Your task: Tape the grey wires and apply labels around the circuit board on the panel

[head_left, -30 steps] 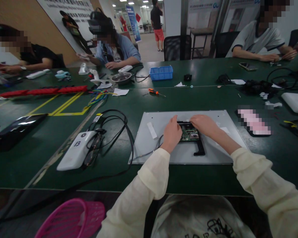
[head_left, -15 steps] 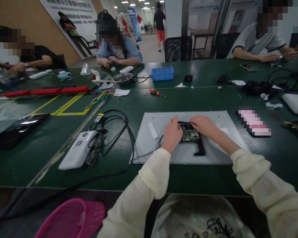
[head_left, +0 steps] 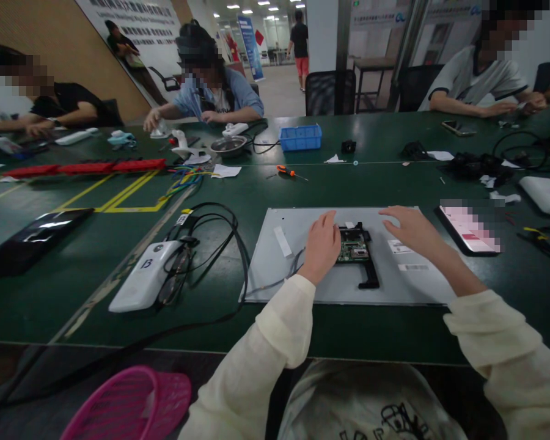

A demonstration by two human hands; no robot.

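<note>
A green circuit board (head_left: 352, 251) in a black plastic frame (head_left: 371, 273) lies on a light grey panel (head_left: 321, 288) in front of me. My left hand (head_left: 321, 245) is at the board's left edge, fingers closed against it and covering that side. To the right of the frame, my right hand (head_left: 410, 231) hovers over the panel with thumb and fingers apart, holding nothing. A small white piece (head_left: 349, 225) shows at the frame's top edge. Beside my left hand a thin grey cable (head_left: 275, 285) runs out to the left across the panel.
Left of the panel are a white power bank (head_left: 143, 278) and a looped black cable (head_left: 233, 232). A phone (head_left: 468, 230) lies to the right. Farther back are an orange screwdriver (head_left: 286, 172), a blue basket (head_left: 300, 138) and a metal bowl (head_left: 229, 145). Co-workers sit across the table.
My right hand has let go of the frame's top edge, moved right and opened. My left hand has barely moved. Across the table, a co-worker has reached out to a white object.
</note>
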